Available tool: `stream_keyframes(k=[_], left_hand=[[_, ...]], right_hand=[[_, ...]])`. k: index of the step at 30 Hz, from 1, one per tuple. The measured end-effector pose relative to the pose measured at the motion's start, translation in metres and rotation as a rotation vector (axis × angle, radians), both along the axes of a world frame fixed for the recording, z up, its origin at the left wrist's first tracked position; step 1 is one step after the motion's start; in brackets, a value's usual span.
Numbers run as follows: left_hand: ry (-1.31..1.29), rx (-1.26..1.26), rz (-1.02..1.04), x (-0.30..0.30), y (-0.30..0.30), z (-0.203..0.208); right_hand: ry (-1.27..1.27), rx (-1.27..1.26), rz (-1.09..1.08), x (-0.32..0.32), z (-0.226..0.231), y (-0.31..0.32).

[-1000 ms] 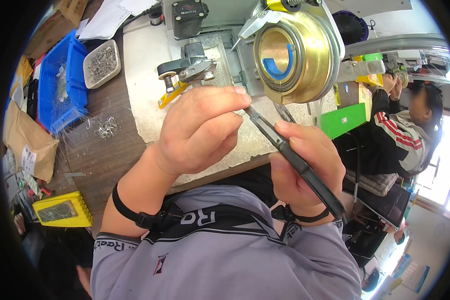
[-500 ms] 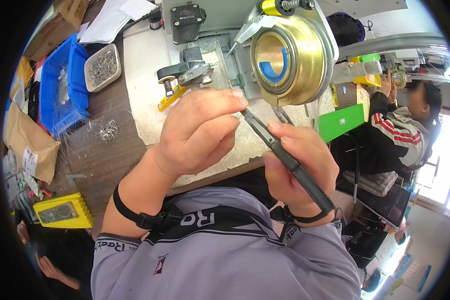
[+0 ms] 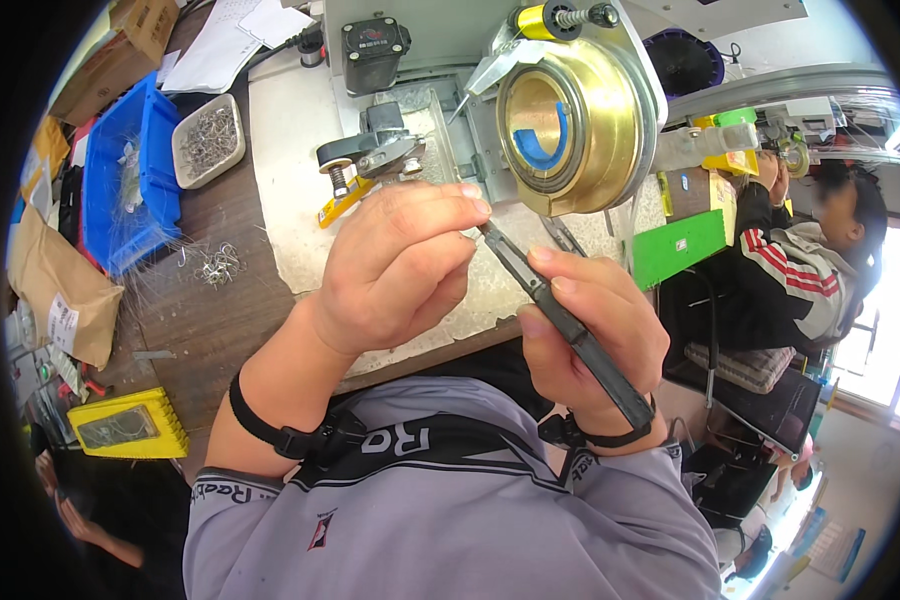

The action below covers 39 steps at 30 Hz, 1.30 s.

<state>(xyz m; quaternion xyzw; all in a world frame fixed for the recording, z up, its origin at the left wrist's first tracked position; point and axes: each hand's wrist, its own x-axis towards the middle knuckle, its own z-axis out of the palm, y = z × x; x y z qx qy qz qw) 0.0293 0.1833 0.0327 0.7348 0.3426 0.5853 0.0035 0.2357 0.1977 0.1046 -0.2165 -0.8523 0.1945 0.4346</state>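
My right hand (image 3: 602, 330) is closed around a slim black hand tool (image 3: 573, 325) with a slotted front end, held slanting up to the left. Thumb and forefinger of my left hand (image 3: 400, 255) are pinched together right by the tool's tip. What they hold, if anything, is too small to make out. Just beyond my hands stands a bench machine with a brass-coloured round drum (image 3: 595, 130), a blue curved piece (image 3: 547, 140) inside its opening, and a yellow thread spool (image 3: 548, 18) above. A small roller arm (image 3: 370, 150) sits beyond my left hand.
Small metal hooks fill a white tray (image 3: 182, 172); more hooks (image 3: 220, 262) lie loose on the table. Beside them are a blue bin (image 3: 98, 200), a brown paper package (image 3: 75, 270) and a yellow case (image 3: 175, 425). A co-worker (image 3: 800, 250) sits at the right; another's hands (image 3: 95, 525) show lower left.
My right hand and the black tool have shifted slightly left. My left hand keeps its pinch near the tip. The co-worker's hands at lower left have moved a little.
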Motion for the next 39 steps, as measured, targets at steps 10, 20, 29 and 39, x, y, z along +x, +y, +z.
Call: stream_keyframes(k=[10,20,29,39], left_hand=[[-0.005,-0.005,0.000,0.001,0.002,0.001],[-0.014,-0.002,-0.011,0.003,0.000,-0.002],[0.015,-0.024,-0.020,0.000,0.000,0.001],[0.062,0.015,0.105,0.001,-0.001,-0.003]], right_hand=[[-0.010,0.020,-0.002,0.001,0.000,0.001],[-0.019,0.035,-0.011,0.005,0.005,-0.002],[0.109,0.108,0.001,0.040,0.020,-0.010],[-0.846,0.292,0.105,0.045,-0.033,0.015]])
